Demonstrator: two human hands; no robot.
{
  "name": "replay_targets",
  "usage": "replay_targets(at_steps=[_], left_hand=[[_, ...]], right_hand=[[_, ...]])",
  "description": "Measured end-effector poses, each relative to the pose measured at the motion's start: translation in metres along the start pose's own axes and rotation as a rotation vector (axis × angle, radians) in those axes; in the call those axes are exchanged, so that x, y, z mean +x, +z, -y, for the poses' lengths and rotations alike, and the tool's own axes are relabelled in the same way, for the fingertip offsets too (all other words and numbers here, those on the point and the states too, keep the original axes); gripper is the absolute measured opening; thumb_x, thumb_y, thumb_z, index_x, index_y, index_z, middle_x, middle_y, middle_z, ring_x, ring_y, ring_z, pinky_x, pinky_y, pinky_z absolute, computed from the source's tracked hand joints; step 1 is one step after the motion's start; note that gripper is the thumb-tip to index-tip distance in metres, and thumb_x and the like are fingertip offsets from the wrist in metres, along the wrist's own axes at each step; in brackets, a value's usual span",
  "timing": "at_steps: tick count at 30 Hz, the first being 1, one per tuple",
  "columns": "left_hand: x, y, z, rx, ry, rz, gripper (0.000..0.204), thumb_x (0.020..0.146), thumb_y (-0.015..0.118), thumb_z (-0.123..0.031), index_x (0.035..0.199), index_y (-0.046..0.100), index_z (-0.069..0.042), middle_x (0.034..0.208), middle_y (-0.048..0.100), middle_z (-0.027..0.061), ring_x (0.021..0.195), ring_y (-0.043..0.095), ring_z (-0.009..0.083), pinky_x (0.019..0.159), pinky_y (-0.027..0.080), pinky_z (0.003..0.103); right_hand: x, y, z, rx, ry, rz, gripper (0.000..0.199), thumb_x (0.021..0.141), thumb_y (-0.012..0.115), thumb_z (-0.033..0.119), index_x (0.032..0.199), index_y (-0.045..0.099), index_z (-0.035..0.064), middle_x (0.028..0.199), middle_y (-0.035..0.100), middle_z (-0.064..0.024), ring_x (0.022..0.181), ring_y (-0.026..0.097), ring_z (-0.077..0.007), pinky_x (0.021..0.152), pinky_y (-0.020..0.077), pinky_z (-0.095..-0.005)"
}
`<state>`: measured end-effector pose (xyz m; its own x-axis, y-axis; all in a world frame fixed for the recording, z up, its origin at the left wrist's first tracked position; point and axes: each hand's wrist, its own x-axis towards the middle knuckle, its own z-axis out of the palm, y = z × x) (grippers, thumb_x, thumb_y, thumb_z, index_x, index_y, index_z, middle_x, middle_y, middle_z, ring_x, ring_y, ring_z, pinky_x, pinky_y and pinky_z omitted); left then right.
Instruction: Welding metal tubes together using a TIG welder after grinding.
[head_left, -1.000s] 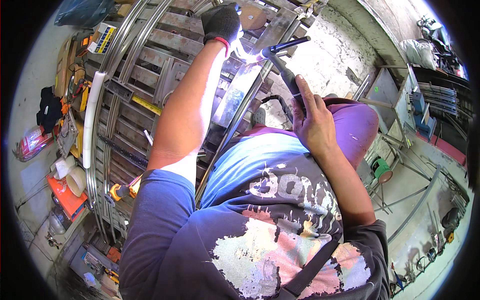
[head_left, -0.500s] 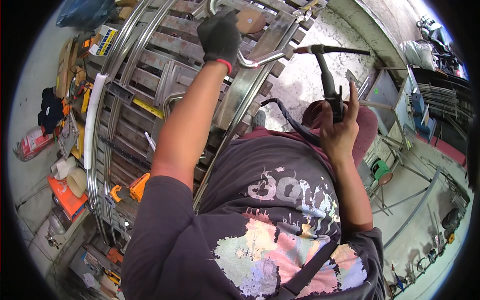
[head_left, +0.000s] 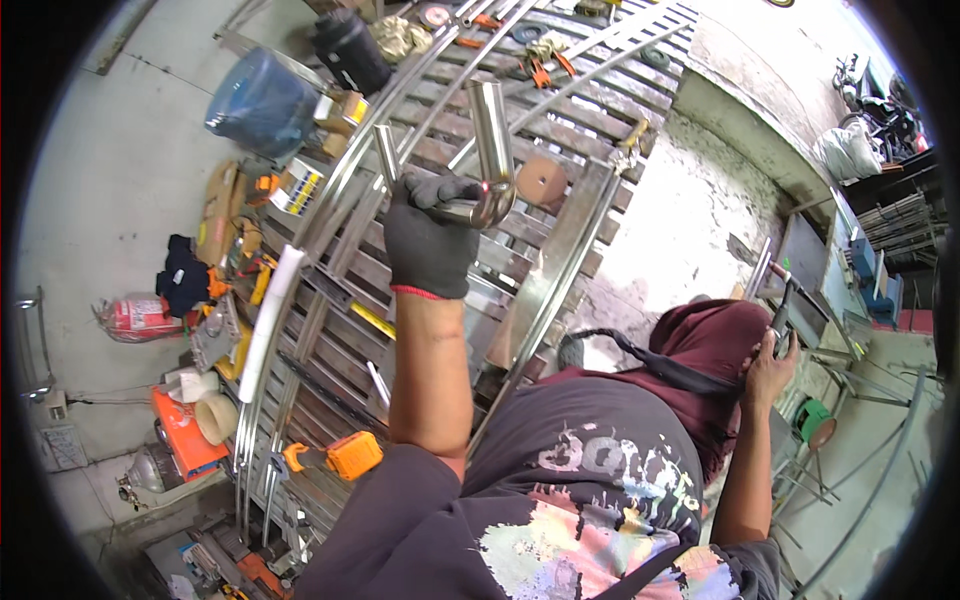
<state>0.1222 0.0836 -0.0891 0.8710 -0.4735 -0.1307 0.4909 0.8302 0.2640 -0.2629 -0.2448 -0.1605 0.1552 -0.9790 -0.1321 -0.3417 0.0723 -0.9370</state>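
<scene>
My gloved left hand (head_left: 430,238) is closed round a shiny bent metal tube (head_left: 491,130) and holds it up over the slatted metal bench (head_left: 575,118). The tube bends into a U shape, its longer leg standing upright, with a small reddish spot near the bend. Bare and off to the right, my right hand (head_left: 768,376) grips a black TIG welding torch (head_left: 786,305). A black cable (head_left: 640,348) crosses in front of my dark red trousers. Beyond the glove, a round brown disc (head_left: 541,182) lies on the bench.
Long shiny tubes run along the bench's left side, one sleeved in white (head_left: 270,325). An orange power tool (head_left: 352,455) lies close to my left elbow. A blue bin (head_left: 258,102) and a black container (head_left: 350,52) stand at the far left. Orange clamps (head_left: 541,72) sit farther back.
My left hand has lifted the bent tube off the bench and turned it upward. My right hand has moved outward to the right with the torch. The view has shifted, showing more of the bench.
</scene>
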Motion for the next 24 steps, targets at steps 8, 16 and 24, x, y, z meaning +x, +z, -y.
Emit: replay_targets(at_steps=[8,16,24], left_hand=[[-0.003,0.025,0.002,-0.131,-0.077,0.063,0.026,0.101,0.053,-0.019,0.076,0.058,-0.016,0.069,0.058,-0.0023,0.075,0.059,0.017,0.09,0.051,0.041],[-0.02,0.063,0.014,-0.025,0.088,-0.031,0.031,0.106,0.045,-0.02,0.076,0.051,-0.016,0.069,0.05,-0.0031,0.071,0.053,0.0191,0.087,0.049,0.042],[-0.022,0.067,0.018,0.105,0.277,-0.121,0.035,0.11,0.046,-0.03,0.078,0.049,-0.016,0.07,0.047,-0.0027,0.067,0.049,0.0169,0.078,0.048,0.04]], right_hand=[[0.012,0.004,-0.021,0.023,0.027,-0.008,0.067,0.105,0.069,0.022,0.16,0.034,0.0055,0.069,0.057,-0.0028,0.044,0.049,-0.0101,0.038,0.038,-0.0278],[0.014,0.005,-0.026,0.038,0.036,0.035,0.066,0.105,0.069,0.024,0.159,0.035,0.0042,0.07,0.058,-0.0029,0.043,0.049,-0.0099,0.037,0.0365,-0.0277],[0.014,0.006,-0.025,0.011,0.019,0.046,0.062,0.105,0.069,0.024,0.156,0.038,0.0038,0.07,0.058,-0.0031,0.043,0.049,-0.0098,0.037,0.037,-0.028]])
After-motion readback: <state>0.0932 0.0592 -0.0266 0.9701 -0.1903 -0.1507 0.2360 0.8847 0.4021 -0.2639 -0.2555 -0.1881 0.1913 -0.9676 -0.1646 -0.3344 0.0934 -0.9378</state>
